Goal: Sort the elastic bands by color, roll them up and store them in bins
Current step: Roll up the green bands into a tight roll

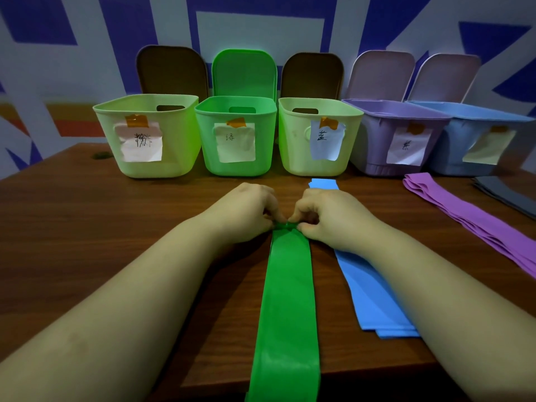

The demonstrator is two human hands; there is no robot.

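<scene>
A long green elastic band (287, 303) lies flat down the middle of the wooden table and hangs over the near edge. My left hand (246, 210) and my right hand (327, 216) both pinch its far end, which is bunched into a small fold between the fingertips. Blue bands (368, 294) lie stacked to the right, partly under my right forearm. Purple bands (464, 221) stretch along the right side. Behind stand labelled bins: a pale green bin (179, 152), a bright green bin (208, 146), another pale green bin (293, 152), a purple bin (374, 152) and a blue bin (452, 146).
Lids lean against the patterned wall behind the bins. Dark grey bands (504, 192) lie at the far right edge. The table's left half (87, 221) shows bare wood. The near table edge runs under my forearms.
</scene>
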